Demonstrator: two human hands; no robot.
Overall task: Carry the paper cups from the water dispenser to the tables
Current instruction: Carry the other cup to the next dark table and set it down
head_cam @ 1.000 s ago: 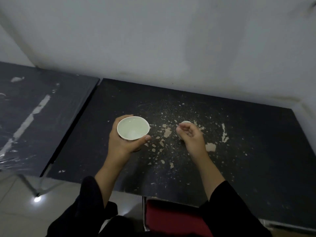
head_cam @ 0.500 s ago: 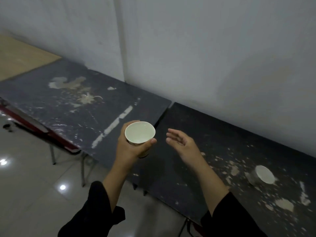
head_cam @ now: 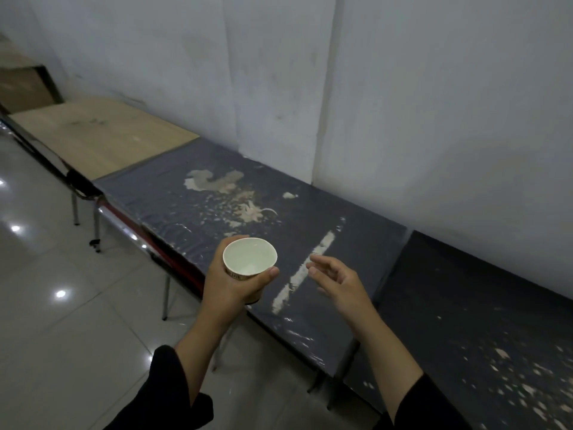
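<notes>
My left hand is wrapped around a white paper cup, held upright over the front edge of a worn dark table. The cup's inside looks pale; I cannot tell if there is water in it. To the right of the cup, my right hand hovers above the same table with fingers spread and nothing in it. A second dark table with flaked paint adjoins on the right. The cup put down earlier is out of view.
A light wooden table continues the row on the left, all against a white wall. Metal table legs and a red chair edge stand under the front edge. Glossy floor tiles spread to the left.
My right hand let go of a cup on the right-hand table and came away with nothing in it. The view swung left along the tables; that cup has left the frame. My left hand still carries its cup.
</notes>
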